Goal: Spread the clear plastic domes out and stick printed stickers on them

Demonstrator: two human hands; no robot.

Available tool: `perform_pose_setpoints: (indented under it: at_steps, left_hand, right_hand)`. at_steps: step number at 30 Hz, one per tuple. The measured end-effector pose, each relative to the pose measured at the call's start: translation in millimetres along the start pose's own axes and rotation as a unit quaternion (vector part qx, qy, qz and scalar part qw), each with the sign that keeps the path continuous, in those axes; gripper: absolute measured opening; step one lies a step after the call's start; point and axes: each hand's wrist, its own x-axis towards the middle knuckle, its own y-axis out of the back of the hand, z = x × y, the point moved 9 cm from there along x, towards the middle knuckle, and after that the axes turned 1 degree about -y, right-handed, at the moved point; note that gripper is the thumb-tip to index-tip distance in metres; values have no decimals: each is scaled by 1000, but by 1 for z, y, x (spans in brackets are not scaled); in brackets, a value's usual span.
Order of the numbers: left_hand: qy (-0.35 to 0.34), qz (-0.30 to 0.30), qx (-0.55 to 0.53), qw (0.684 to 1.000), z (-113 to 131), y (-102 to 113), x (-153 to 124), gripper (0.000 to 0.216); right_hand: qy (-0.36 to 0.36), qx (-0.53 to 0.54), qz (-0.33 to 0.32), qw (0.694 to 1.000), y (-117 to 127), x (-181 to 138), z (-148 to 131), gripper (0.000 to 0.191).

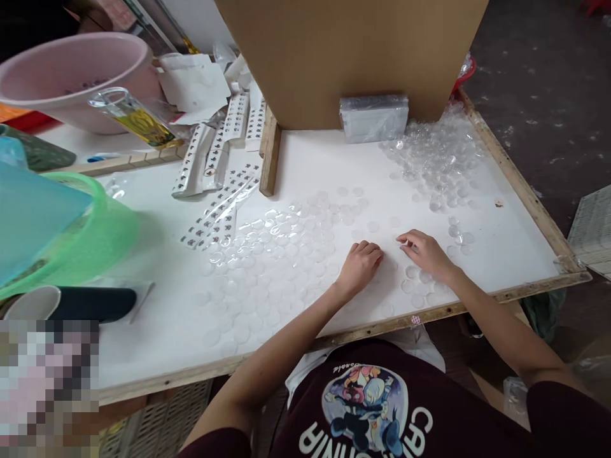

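Smooth, glossy plastic discs [281,245]

Clear for discs [281,254], white for tabletop [310,159], pink for tub [71,117], green for basin [114,235], brown for cardboard [353,51]; rows of dark motifs on white strips [236,117].

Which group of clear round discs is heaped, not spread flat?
The heap of clear round discs at the far right, beside the brown cardboard sheet; the others lie spread out.

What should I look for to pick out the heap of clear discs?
Find the tall brown cardboard on the white table. By the cardboard's lower right corner, beyond the right hand, sits the heap of clear discs. It rises in a jumble; the spread discs lie flat.
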Motion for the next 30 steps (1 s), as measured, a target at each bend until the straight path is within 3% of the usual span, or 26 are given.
perform_pose_setpoints:
  at_steps: [5,10,13,16,20,26,30]
  left_hand:
    - [109,14,-104,989,-28,6,-9,23]
    - [103,50,-53,992,-33,24,-19,26]
    - [71,55,-20,996,-23,31,-31,28]
    - [32,-2,-12,999,-4,18,-40,29]
    - [35,-43,16,998,7,2,-44,19]
    - [76,0,-64,995,-9,10,-39,19]
    - [113,16,-75,991,-28,17,-41,15]
  right_hand:
    - [0,13,-66,998,-20,-21,-17,24]
    - [72,-35,-114,990,-40,-28,-35,27]
    - [68,-40,-103,992,-42,-27,-33,27]
    - [63,-44,-81,994,-40,-27,-34,29]
    - [78,-37,-65,994,-41,-29,-43,26]
    - [55,-24,-21,998,-30,-34,-37,22]
    - [54,-13,-24,998,-31,-42,-41,21]
